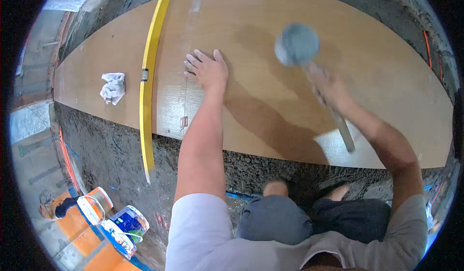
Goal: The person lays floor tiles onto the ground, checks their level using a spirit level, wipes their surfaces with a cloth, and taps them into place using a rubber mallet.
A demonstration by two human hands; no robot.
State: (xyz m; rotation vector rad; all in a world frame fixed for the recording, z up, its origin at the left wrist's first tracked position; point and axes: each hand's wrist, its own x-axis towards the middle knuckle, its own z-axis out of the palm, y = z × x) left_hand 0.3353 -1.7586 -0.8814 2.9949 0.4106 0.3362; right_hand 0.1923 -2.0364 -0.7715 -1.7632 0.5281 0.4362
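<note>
Large wood-toned tiles [270, 24] lie in front of me, with a thin seam running between them. My left hand [208, 70] rests flat on the tile surface beside that seam, fingers spread. Gripped in my right hand [328, 87] is a mallet [297, 44] with a round grey head and a light wooden handle. The mallet is raised over the tiles and casts a shadow on them; its head and my right hand are blurred by motion. Left of my left hand, a long yellow spirit level [150, 73] lies across the tiles, its near end jutting past their edge.
A crumpled white cloth [113, 88] sits on the tiles at the left. Rough grey mortar [116, 140] borders the tiles. At the lower left stand several buckets, among them a blue and white bucket [130, 222]. Orange conduits [66, 157] run along the left.
</note>
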